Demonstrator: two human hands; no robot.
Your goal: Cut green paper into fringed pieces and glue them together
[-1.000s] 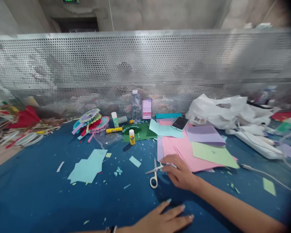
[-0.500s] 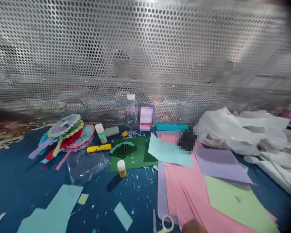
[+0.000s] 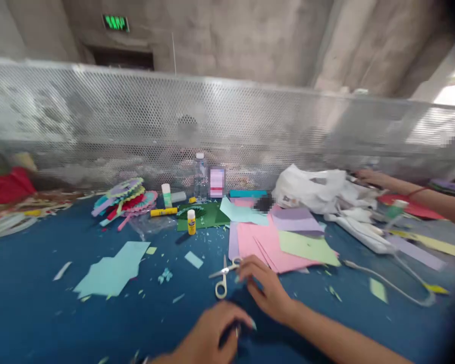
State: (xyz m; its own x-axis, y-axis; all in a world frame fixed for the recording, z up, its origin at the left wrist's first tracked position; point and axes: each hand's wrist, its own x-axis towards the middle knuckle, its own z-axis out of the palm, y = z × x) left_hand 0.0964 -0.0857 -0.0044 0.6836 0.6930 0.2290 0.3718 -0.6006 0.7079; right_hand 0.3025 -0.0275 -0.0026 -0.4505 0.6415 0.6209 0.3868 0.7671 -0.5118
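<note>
My right hand (image 3: 266, 289) rests on the blue table (image 3: 34, 313) with its fingers loosely bent and apart. The fingertips are at the upper handle of small white-handled scissors (image 3: 223, 277), which lie flat on the table. My left hand (image 3: 208, 337) is at the bottom edge, just in front of the right one. Its fingers are curled down over a tiny pale bit I cannot make out. A stack of pink paper (image 3: 263, 242) with a light green sheet (image 3: 307, 247) on top lies just beyond my right hand.
Farther back are a small glue bottle (image 3: 191, 222), a green sheet with a folded fan (image 3: 205, 215), colourful paper fans (image 3: 125, 201), a water bottle (image 3: 200, 177) and a white plastic bag (image 3: 311, 187). Another person's arm (image 3: 409, 194) reaches in at right. A perforated metal screen (image 3: 98, 116) closes the back.
The view swung up close to the screen and back down. My left hand went from lying flat to curled, nearer the right hand. Another person's arm has come into view at right.
</note>
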